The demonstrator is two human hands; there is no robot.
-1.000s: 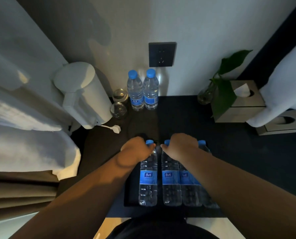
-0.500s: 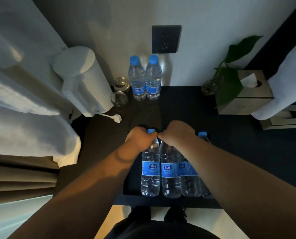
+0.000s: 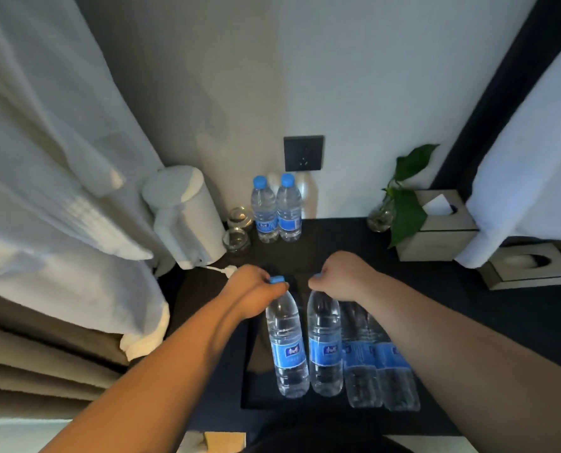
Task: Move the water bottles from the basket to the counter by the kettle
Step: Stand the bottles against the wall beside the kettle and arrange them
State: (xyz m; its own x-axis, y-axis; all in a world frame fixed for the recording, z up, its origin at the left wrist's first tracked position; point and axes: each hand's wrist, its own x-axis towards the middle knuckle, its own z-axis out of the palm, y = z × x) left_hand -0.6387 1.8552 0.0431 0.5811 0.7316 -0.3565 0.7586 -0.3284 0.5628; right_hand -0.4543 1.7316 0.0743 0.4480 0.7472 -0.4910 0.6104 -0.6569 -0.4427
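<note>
The step in hand was the lift out of the basket [image 3: 256, 380]: two bottles were gripped by their necks, one per hand, and seemed raised a little above the two bottles [image 3: 380, 364] left standing at the basket's right side. At 10 o'clock stood the kettle [image 3: 187, 217], two glasses [image 3: 238, 228] just beside it, and two placed bottles [image 3: 277, 210] against the wall at 12 o'clock. The left hand [image 3: 256, 289] was closed in a fist round the neck of the left bottle [image 3: 287, 348], blue cap showing, forearm reaching in from 7 o'clock. The right hand [image 3: 341, 276] was closed likewise over the right bottle [image 3: 325, 344], cap nearly hidden, forearm from 4 o'clock. Next, I judged, both should carry forward toward 12 o'clock and set down upright on the desk [image 3: 338, 243] near the placed pair, clear of the glasses.
</note>
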